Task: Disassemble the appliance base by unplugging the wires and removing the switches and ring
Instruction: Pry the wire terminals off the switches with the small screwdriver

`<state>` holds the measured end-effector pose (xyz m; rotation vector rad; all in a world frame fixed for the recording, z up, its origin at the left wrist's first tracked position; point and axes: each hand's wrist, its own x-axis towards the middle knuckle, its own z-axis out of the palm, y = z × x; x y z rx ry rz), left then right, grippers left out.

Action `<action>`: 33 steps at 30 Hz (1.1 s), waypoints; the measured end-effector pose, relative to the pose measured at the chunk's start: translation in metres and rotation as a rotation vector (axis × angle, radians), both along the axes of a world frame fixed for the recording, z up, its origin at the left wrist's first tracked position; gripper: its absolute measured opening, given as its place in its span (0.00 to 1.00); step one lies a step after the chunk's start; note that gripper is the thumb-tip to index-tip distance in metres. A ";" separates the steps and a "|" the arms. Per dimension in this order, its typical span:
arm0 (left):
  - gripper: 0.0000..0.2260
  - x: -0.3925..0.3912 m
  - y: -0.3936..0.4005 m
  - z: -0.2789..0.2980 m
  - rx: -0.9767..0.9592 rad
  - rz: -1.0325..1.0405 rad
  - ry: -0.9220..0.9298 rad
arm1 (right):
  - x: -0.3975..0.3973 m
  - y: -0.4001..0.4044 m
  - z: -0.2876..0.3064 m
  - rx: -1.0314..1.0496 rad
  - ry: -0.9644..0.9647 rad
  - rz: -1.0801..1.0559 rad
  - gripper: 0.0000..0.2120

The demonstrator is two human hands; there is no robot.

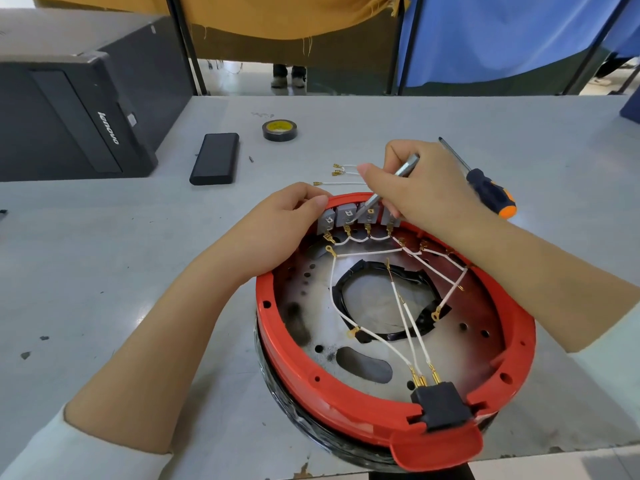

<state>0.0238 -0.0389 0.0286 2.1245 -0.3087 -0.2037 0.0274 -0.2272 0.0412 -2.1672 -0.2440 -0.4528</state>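
Hidden: rightmost of the switches (360, 216) behind your right hand (415, 188), which grips a metal tool (388, 187). Your left hand (277, 230) pinches the red ring (346, 400) rim.

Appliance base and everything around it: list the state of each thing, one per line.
Appliance base: open, wiring exposed.
Switches: four, seated in rim.
Metal tool: tip at switches.
Right hand: grips tool.
Left hand: steadies rim.
Loose wires: on table.
Screwdriver: lying unused.

grey table (346, 112) carries appliance base (394, 341), tape roll (279, 130), power bank (215, 163), screwdriver (490, 192) (orange-tipped).
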 end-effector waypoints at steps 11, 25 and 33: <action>0.11 0.001 -0.001 -0.001 -0.023 -0.045 0.017 | 0.007 0.002 0.003 0.000 0.077 0.042 0.17; 0.11 0.000 -0.001 0.000 -0.038 -0.028 0.004 | 0.003 0.002 0.001 -0.031 -0.032 0.007 0.17; 0.11 -0.001 -0.001 0.003 -0.006 -0.026 -0.003 | 0.014 0.005 0.006 0.005 0.147 0.028 0.17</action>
